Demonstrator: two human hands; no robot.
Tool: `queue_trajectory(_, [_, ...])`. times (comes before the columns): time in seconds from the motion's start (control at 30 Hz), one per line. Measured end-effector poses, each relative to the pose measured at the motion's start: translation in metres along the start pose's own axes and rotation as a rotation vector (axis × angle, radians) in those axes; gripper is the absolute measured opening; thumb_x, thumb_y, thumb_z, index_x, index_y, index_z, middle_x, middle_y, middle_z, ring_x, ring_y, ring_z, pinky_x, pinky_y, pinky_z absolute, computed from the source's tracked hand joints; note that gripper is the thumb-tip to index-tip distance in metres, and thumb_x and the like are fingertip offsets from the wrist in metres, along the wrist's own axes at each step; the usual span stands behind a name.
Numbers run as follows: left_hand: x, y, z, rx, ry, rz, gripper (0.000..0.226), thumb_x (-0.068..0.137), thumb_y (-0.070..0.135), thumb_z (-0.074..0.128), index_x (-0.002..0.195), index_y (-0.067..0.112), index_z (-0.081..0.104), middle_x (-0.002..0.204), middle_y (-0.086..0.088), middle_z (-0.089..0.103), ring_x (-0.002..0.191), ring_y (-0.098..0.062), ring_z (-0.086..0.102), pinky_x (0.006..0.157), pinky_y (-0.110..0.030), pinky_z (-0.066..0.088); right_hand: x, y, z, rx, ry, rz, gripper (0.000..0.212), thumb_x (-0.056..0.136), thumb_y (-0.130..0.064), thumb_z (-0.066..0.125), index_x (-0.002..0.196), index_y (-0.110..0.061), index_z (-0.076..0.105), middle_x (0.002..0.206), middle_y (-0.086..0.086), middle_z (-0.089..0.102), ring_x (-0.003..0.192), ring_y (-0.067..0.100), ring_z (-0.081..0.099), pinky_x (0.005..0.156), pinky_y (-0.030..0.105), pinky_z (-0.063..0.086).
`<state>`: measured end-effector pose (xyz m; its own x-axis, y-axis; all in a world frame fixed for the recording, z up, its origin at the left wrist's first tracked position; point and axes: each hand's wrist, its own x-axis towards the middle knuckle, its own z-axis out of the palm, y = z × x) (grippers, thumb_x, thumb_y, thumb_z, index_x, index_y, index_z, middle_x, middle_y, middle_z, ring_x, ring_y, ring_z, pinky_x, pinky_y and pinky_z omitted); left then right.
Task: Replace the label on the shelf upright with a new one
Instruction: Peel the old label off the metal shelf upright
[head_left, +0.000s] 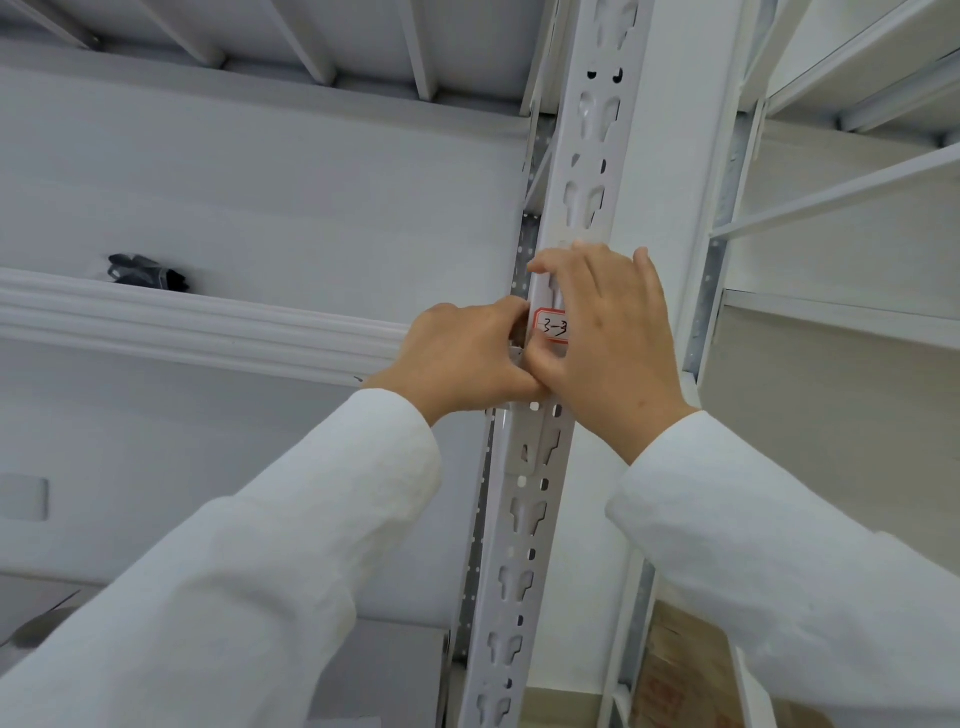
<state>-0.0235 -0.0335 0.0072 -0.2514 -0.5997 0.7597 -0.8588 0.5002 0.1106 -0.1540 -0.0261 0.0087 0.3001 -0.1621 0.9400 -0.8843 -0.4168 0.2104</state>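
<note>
Left hand (470, 358) pinches the label (551, 326) edge on the shelf upright (524, 519); right hand (608, 332), fingers spread, presses it. Peel slowly, low along the metal.

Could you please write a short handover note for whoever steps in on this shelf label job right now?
Left hand: fingers curled at the left edge of the upright, beside the label; what it pinches is hidden.
Right hand: fingers spread, lying over the upright and covering the label's right part.
Label: red-bordered, handwritten, on the upright's face at hand height.
Done: unclear whether this is the old or new label.
Left: confirm which, then finish.
</note>
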Motion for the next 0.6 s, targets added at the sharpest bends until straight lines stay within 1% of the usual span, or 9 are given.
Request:
queue_trajectory(0.07, [0.0, 0.001, 0.0, 0.006, -0.008, -0.003, 0.031, 0.071, 0.047, 0.061, 0.083, 0.027, 0.04, 0.064, 0.012, 0.05, 0.068, -0.018, 0.051, 0.053, -0.019, 0.029, 0.001, -0.003, 0.002, -0.044, 0.052, -0.021, 0.04, 0.068, -0.013, 0.059, 0.108, -0.015, 0.058, 0.104, 0.01, 0.061, 0.109, 0.029, 0.054, 0.106, 0.052, 0.029])
queue_trajectory(0.13, [0.0, 0.002, -0.001, 0.002, -0.018, -0.008, 0.029, 0.071, 0.047, 0.06, 0.08, 0.028, 0.04, 0.064, 0.013, 0.05, 0.066, -0.016, 0.051, 0.053, -0.02, 0.029, 0.002, -0.003, 0.002, -0.061, 0.088, -0.039, 0.037, 0.067, -0.009, 0.06, 0.105, -0.013, 0.061, 0.1, 0.011, 0.063, 0.107, 0.03, 0.057, 0.103, 0.053, 0.032])
queue_trajectory(0.2, [-0.001, 0.003, -0.003, -0.01, -0.019, -0.014, 0.028, 0.072, 0.047, 0.058, 0.073, 0.03, 0.036, 0.063, 0.013, 0.049, 0.061, -0.011, 0.049, 0.052, -0.021, 0.027, 0.003, 0.0, -0.002, -0.036, 0.076, -0.048, 0.036, 0.07, -0.008, 0.056, 0.105, -0.012, 0.06, 0.102, 0.01, 0.064, 0.108, 0.03, 0.057, 0.106, 0.052, 0.029])
queue_trajectory(0.23, [-0.001, 0.003, -0.003, -0.013, -0.017, -0.013, 0.028, 0.073, 0.046, 0.058, 0.072, 0.029, 0.035, 0.063, 0.012, 0.049, 0.061, -0.011, 0.049, 0.052, -0.021, 0.026, 0.002, 0.002, -0.005, -0.007, 0.054, -0.045, 0.036, 0.071, -0.009, 0.054, 0.107, -0.012, 0.059, 0.104, 0.01, 0.064, 0.11, 0.029, 0.056, 0.108, 0.05, 0.025])
queue_trajectory(0.3, [-0.001, 0.003, -0.002, -0.012, -0.016, -0.012, 0.028, 0.072, 0.046, 0.06, 0.079, 0.027, 0.04, 0.066, 0.011, 0.052, 0.066, -0.016, 0.052, 0.054, -0.022, 0.028, 0.001, 0.005, -0.008, 0.055, 0.001, -0.036, 0.037, 0.072, -0.014, 0.053, 0.109, -0.012, 0.056, 0.11, 0.01, 0.062, 0.116, 0.028, 0.052, 0.11, 0.047, 0.021])
queue_trajectory(0.4, [0.0, 0.002, -0.002, 0.0, -0.016, -0.008, 0.032, 0.071, 0.046, 0.062, 0.086, 0.026, 0.042, 0.073, 0.011, 0.056, 0.072, -0.018, 0.053, 0.057, -0.024, 0.031, -0.002, 0.006, -0.007, 0.104, -0.047, -0.015, 0.04, 0.073, -0.018, 0.06, 0.113, -0.014, 0.054, 0.117, 0.009, 0.058, 0.125, 0.025, 0.045, 0.111, 0.047, 0.02])
queue_trajectory(0.5, [0.0, 0.001, -0.002, -0.004, -0.009, -0.003, 0.033, 0.071, 0.048, 0.062, 0.085, 0.026, 0.041, 0.068, 0.012, 0.052, 0.069, -0.017, 0.051, 0.054, -0.017, 0.027, -0.002, 0.005, -0.006, 0.13, -0.058, 0.01, 0.042, 0.073, -0.019, 0.059, 0.114, -0.014, 0.052, 0.119, 0.009, 0.055, 0.126, 0.026, 0.043, 0.111, 0.045, 0.019])
queue_trajectory(0.6, [0.0, 0.001, 0.0, -0.02, -0.011, -0.002, 0.033, 0.07, 0.047, 0.063, 0.085, 0.026, 0.043, 0.074, 0.011, 0.057, 0.072, -0.018, 0.053, 0.055, -0.017, 0.028, -0.002, 0.004, -0.007, 0.126, -0.076, 0.018, 0.043, 0.073, -0.015, 0.059, 0.115, -0.014, 0.052, 0.121, 0.009, 0.054, 0.126, 0.025, 0.042, 0.112, 0.043, 0.016])
